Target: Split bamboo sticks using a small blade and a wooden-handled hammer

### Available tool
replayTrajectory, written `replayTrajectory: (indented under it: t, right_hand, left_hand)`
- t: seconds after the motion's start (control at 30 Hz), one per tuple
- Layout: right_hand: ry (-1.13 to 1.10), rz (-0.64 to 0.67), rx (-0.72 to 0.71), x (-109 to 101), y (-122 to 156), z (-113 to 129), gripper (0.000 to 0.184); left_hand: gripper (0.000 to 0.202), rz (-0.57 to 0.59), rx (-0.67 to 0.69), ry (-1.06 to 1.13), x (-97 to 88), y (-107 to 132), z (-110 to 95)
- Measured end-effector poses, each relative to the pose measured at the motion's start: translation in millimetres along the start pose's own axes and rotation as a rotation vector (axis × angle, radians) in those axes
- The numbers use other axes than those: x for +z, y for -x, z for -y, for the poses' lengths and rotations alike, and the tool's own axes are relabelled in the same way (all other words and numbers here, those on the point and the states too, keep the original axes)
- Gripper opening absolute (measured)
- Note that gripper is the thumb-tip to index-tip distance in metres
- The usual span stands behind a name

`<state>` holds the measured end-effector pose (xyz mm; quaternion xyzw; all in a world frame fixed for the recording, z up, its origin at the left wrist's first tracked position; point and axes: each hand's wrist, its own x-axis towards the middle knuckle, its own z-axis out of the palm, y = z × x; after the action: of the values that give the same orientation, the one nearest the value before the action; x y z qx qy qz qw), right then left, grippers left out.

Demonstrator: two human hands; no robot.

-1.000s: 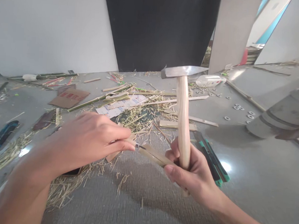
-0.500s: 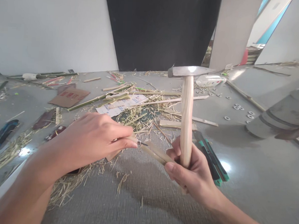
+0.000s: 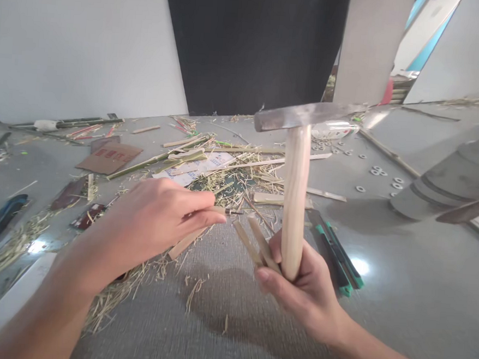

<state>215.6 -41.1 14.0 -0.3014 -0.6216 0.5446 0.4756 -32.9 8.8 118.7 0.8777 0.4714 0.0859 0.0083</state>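
My left hand (image 3: 167, 213) is closed in a pinch round a thin awl-like tool (image 3: 220, 211) with a pale handle and a small metal collar. Its slim dark tip points right, clear of the bamboo. In my right hand (image 3: 301, 288) a hammer (image 3: 294, 200) stands upright, wooden handle in the palm and metal head on top. The same hand grips two flat bamboo strips (image 3: 248, 241) between thumb and fingers; their free ends spread apart towards my left hand. Beneath the left hand lies a flat pale bamboo piece (image 3: 188, 243).
Bamboo shavings (image 3: 226, 184) and loose strips cover the middle. Two green-and-black tools (image 3: 336, 257) lie right of the hammer. White rings (image 3: 378, 171) and a grey cylinder (image 3: 448, 183) are farther right. A blue-black cutter (image 3: 3, 217) and cardboard (image 3: 110, 157) lie left.
The tool's tip has come away from the bamboo strips, and a gap now shows between. My right hand has moved slightly down and left, tilting the hammer; the strips' ends now splay apart.
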Motion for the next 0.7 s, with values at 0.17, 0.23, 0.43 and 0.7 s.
replayTrajectory:
  t: [0.17, 0.23, 0.43, 0.7]
  right_hand:
    - [0.015, 0.044, 0.085, -3.7, -0.2, -2.8, 0.032]
    - [-0.037, 0.044, 0.129, -3.8, -1.9, -3.3, 0.035]
    - [-0.107, -0.014, 0.197, -5.3, -5.9, -5.1, 0.042]
    - [-0.044, -0.109, 0.223, -6.4, -10.0, -6.8, 0.04]
  left_hand:
    - [0.049, 0.027, -0.089, -0.076, -5.9, 1.5, 15.9]
    - [0.048, 0.064, -0.133, -0.079, 1.0, -0.5, 23.6]
    - [0.039, 0.225, -0.094, 0.036, 48.2, -14.0, 43.0]
    - [0.024, 0.132, -0.024, 0.045, 63.3, -21.4, 33.4]
